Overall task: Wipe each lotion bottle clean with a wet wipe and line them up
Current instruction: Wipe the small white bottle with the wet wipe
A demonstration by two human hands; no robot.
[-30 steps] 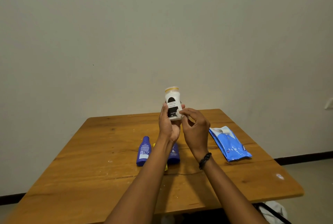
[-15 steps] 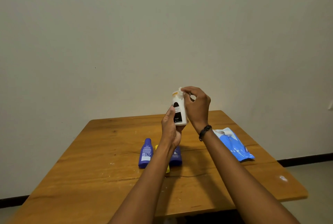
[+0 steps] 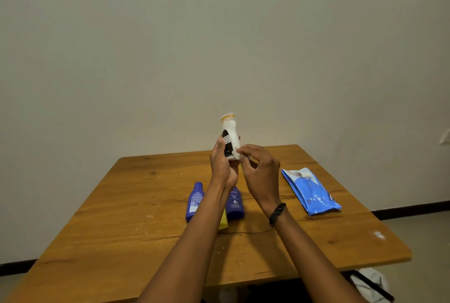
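The wooden desk (image 3: 136, 207) spreads below both sets of fingers. A blue wipe packet (image 3: 310, 191) lies flat on it, down and to the right of the right fingers. The left hand (image 3: 222, 166) is raised above the desk, its fingers curled round the lower half of a white bottle (image 3: 230, 137). The bottle's long axis is near upright, its yellow-banded cap on top and leaning slightly left, and its black label is turned toward the left thumb. The right hand (image 3: 260, 171) is just beside it, fingers bent, their tips meeting at the bottle's lower right edge. Whether they pinch a wipe there cannot be told.

Below the left fingers, two blue bottles lie on the desk with their long axes running away from the person. One (image 3: 194, 201) is left of the forearm with its cap at the far end, the other (image 3: 235, 202) right of it. A yellow bottle (image 3: 223, 222) peeks out between them, mostly hidden by the forearm. A dark bracelet (image 3: 277, 213) circles the right wrist.
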